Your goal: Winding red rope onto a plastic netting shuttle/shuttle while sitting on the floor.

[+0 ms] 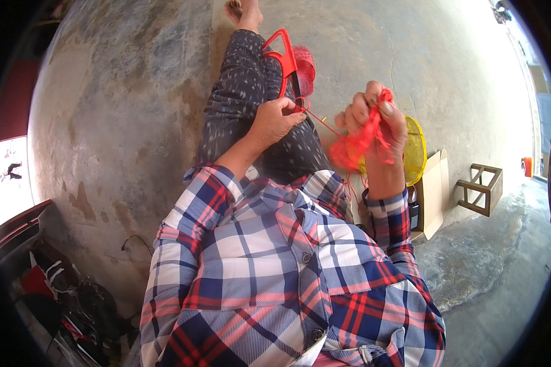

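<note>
My left hand (274, 126) is closed over my lap, at the lower end of a red plastic frame (286, 61) with an angular open loop at its top. A dark strip runs beside the frame. Red string (322, 122) loops at my left fingertips and stretches to my right hand (387, 122). That hand is raised on the right, its fingers closed round a crumpled bunch of red netting (356, 147). The netting hangs below the fingers and is partly blurred. Loose red strands trail down near my right wrist. What exactly the left fingertips pinch is partly hidden.
Behind my right wrist is a yellow mesh basket (416, 150). An open cardboard box (433, 196) and a small wooden stool (480, 189) stand farther right. Red footwear (304, 70) lies beside my outstretched legs (236, 104). Dark clutter (73, 293) fills the lower left.
</note>
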The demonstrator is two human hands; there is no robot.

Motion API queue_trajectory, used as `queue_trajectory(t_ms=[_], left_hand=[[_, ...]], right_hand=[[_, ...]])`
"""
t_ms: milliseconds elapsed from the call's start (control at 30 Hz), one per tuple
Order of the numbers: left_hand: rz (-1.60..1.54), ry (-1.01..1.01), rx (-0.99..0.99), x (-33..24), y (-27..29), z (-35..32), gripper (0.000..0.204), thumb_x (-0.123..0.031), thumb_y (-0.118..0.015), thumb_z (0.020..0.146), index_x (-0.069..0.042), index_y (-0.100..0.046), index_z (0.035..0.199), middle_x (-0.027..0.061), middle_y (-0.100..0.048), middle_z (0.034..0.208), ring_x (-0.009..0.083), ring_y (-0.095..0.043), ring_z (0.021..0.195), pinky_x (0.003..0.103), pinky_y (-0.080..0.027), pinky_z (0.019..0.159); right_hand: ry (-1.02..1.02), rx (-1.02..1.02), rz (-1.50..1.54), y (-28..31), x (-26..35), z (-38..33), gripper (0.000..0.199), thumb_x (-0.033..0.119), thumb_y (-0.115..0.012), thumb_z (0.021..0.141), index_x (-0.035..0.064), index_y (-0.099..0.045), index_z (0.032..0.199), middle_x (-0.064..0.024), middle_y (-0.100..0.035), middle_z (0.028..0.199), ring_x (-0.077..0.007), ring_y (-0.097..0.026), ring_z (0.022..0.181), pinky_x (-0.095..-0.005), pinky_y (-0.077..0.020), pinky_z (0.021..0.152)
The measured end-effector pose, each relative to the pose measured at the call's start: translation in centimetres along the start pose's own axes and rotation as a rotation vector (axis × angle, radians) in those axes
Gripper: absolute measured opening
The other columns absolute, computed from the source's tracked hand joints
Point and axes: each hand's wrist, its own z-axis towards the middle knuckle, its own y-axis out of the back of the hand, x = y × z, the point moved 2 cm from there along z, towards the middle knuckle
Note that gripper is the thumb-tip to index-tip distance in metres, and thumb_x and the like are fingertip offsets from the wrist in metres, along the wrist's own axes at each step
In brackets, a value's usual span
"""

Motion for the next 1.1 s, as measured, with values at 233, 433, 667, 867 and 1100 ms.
queue_trajectory(t_ms=[233,433,667,867,1100], left_hand=[[-0.045,0.009,-0.037,1.1,-0.6,0.3,0.022,-0.015,-0.075,0.079,0.002,-0.067,0.090,0.0053,-0.068,0.080,0.0083,-0.059,0.074,0.025,-0.048,0.067],[0.108,-0.075,-0.188,1.3,-2.1,0.6,0.028,-0.015,-0.076,0.077,0.002,-0.063,0.095,0.0093,-0.067,0.083,0.0123,-0.062,0.072,0.029,-0.050,0.064],[-0.221,-0.095,-0.309,-2.1,1.0,1.2,0.017,-0.014,-0.061,0.090,0.000,-0.061,0.101,0.0045,-0.059,0.075,0.0084,-0.051,0.060,0.023,-0.045,0.062],[-0.405,0.425,-0.062,0.4,1.1,2.3,0.010,-0.013,-0.052,0.093,-0.007,-0.059,0.089,-0.0036,-0.049,0.061,0.0039,-0.036,0.043,0.021,-0.024,0.036],[-0.161,0.167,-0.220,2.8,1.1,3.6,0.016,-0.022,-0.053,0.096,-0.008,-0.057,0.090,-0.0052,-0.044,0.057,0.0023,-0.033,0.040,0.020,-0.022,0.035]], right_hand=[[-0.137,-0.115,0.121,-7.9,-0.2,-4.5,0.028,0.028,-0.063,0.090,0.0066,-0.046,0.089,-0.0037,-0.046,0.067,-0.0126,-0.043,0.051,-0.0276,-0.0339,0.047],[-0.243,0.075,0.334,-9.4,-0.3,-5.2,0.029,0.023,-0.069,0.086,0.0056,-0.046,0.087,-0.0054,-0.047,0.067,-0.0141,-0.044,0.052,-0.0261,-0.0339,0.047],[0.265,0.141,-0.844,-3.0,2.1,0.1,0.019,0.000,-0.067,0.073,-0.0003,-0.062,0.092,-0.0098,-0.060,0.088,-0.0214,-0.061,0.079,-0.0327,-0.0487,0.069],[-0.051,0.131,-1.894,8.2,-5.9,3.6,0.024,0.000,-0.061,0.075,0.0069,-0.066,0.097,-0.0166,-0.064,0.097,-0.0337,-0.062,0.084,-0.0379,-0.0501,0.072],[-0.140,-0.206,-0.880,10.0,-9.9,3.9,0.024,0.010,-0.069,0.076,0.0037,-0.064,0.099,-0.0137,-0.065,0.096,-0.0278,-0.065,0.085,-0.0336,-0.0502,0.076]])
